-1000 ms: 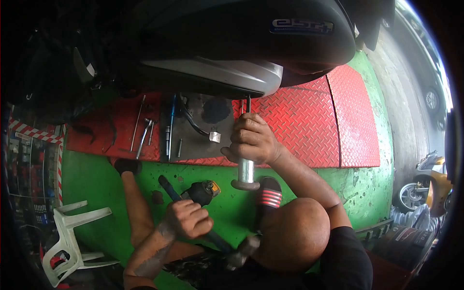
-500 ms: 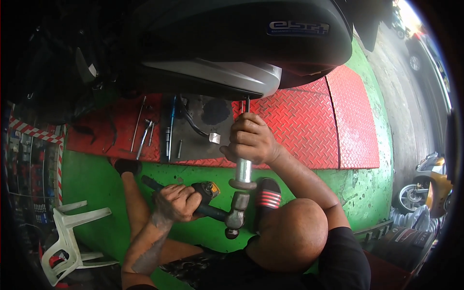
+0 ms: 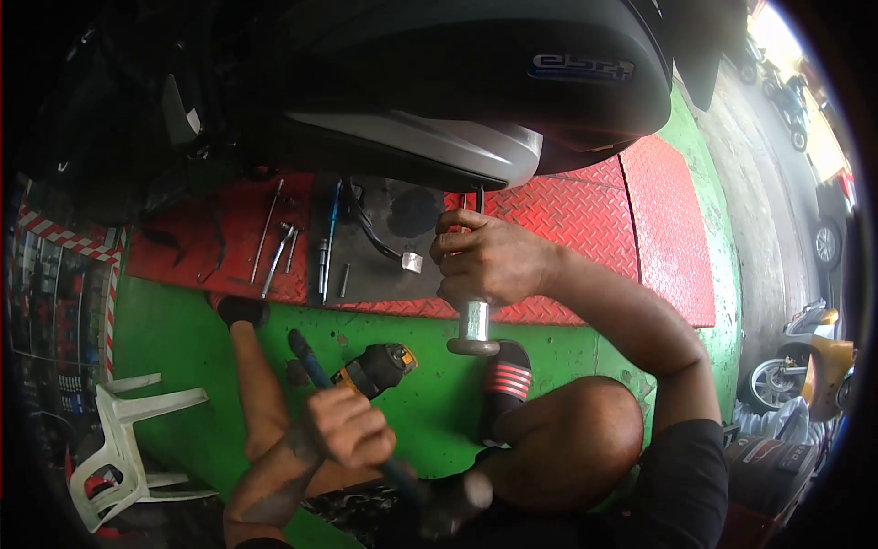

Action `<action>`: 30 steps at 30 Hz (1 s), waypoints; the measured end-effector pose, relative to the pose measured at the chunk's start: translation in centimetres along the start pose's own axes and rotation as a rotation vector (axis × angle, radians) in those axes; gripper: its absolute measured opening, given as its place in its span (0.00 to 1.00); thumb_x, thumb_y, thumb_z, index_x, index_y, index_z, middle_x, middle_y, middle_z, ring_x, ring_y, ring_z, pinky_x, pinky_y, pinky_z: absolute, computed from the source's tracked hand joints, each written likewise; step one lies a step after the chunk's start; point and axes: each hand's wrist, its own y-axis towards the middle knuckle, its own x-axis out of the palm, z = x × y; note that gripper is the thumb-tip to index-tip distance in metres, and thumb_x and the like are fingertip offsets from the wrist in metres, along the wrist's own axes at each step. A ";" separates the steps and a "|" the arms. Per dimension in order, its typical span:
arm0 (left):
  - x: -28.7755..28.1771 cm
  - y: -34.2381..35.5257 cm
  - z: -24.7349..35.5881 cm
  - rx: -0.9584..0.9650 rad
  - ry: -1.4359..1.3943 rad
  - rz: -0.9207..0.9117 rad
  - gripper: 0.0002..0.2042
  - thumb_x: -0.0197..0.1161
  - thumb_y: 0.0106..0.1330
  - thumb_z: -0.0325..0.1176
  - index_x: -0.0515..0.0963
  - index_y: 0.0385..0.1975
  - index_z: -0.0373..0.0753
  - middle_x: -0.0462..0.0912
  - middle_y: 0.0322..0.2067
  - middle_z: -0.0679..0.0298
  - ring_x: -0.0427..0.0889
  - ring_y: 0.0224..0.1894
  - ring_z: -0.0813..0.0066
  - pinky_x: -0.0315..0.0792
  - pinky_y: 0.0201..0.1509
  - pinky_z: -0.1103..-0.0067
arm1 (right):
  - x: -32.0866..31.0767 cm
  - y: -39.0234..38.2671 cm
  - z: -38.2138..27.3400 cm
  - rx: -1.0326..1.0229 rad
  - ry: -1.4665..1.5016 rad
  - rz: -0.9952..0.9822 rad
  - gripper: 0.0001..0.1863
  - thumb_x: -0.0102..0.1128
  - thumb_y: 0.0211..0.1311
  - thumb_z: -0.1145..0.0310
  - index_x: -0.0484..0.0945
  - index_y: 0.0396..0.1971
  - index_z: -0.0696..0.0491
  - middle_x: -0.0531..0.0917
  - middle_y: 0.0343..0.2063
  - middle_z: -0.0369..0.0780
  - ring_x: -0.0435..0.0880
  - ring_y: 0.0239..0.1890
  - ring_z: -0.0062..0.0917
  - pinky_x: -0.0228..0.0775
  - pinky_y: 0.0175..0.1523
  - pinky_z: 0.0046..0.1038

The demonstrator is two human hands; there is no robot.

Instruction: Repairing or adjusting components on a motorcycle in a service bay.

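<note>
Left hand [image 3: 347,428] swung the hammer [image 3: 402,476]: 1.0 s ago head low near the knee, 0.5 s ago head up just under the metal tube [image 3: 474,325], now head back down by the knee, blurred, well apart from the tube. Left hand moved with it, up toward the power drill [image 3: 375,369], then lower again.

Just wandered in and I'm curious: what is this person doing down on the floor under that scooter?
A person sits on the green floor beside a raised black scooter. The right hand grips a metal punch held upright under the scooter. The left hand holds a hammer by its handle, head drawn back low near the knee. Hand tools lie on the red ramp.
</note>
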 end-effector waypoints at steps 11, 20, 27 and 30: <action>-0.2 0.7 1.0 0.106 0.020 -0.069 0.26 0.62 0.66 0.54 0.62 0.15 0.44 0.68 0.14 0.70 0.73 0.14 0.75 0.67 0.17 0.78 | -1.2 1.4 0.2 -0.053 0.046 -0.312 0.08 0.68 0.39 0.60 0.80 0.14 0.47 0.80 0.21 0.34 0.80 0.41 0.29 0.62 0.64 0.39; -0.5 0.9 1.4 0.102 0.023 -0.023 0.16 0.66 0.52 0.38 0.63 0.15 0.46 0.62 0.15 0.71 0.68 0.15 0.78 0.60 0.16 0.76 | -1.9 2.3 0.4 -0.016 0.082 -0.466 0.06 0.71 0.40 0.65 0.82 0.15 0.48 0.83 0.22 0.34 0.82 0.42 0.27 0.59 0.67 0.41; -0.3 1.5 0.7 -0.295 0.234 -0.133 0.12 0.65 0.55 0.37 0.67 0.18 0.46 0.62 0.13 0.72 0.65 0.13 0.79 0.63 0.17 0.80 | -2.6 3.2 0.2 -0.016 0.064 -0.594 0.05 0.68 0.41 0.65 0.83 0.14 0.46 0.82 0.21 0.35 0.82 0.39 0.28 0.59 0.67 0.40; -1.4 2.4 1.8 -0.023 0.118 -0.074 0.15 0.67 0.54 0.42 0.67 0.17 0.45 0.68 0.13 0.69 0.72 0.14 0.77 0.72 0.20 0.79 | -2.6 3.7 0.2 -0.026 0.081 -0.693 0.05 0.68 0.41 0.64 0.83 0.14 0.46 0.81 0.20 0.36 0.83 0.38 0.29 0.59 0.67 0.40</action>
